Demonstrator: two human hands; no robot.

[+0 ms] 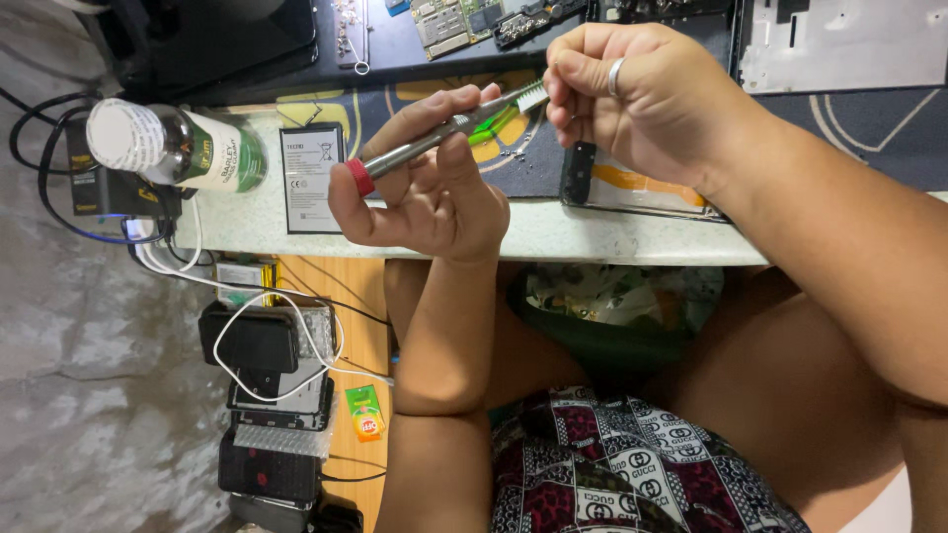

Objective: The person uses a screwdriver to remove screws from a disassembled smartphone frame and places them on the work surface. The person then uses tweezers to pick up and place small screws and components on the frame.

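Observation:
My left hand grips a brush with a metal handle and a red end cap, its white bristles pointing right. The bristles touch the curled fingers of my right hand, which wears a ring and is closed in a fist above the table edge. Whatever may sit between the right fingers is hidden. Both hands hover over a dark mat with yellow lines.
A green-labelled bottle lies on its side at the left, next to a flat phone battery. Circuit boards and a metal phone frame lie further back. Below the table, phones and cables rest on a wooden shelf.

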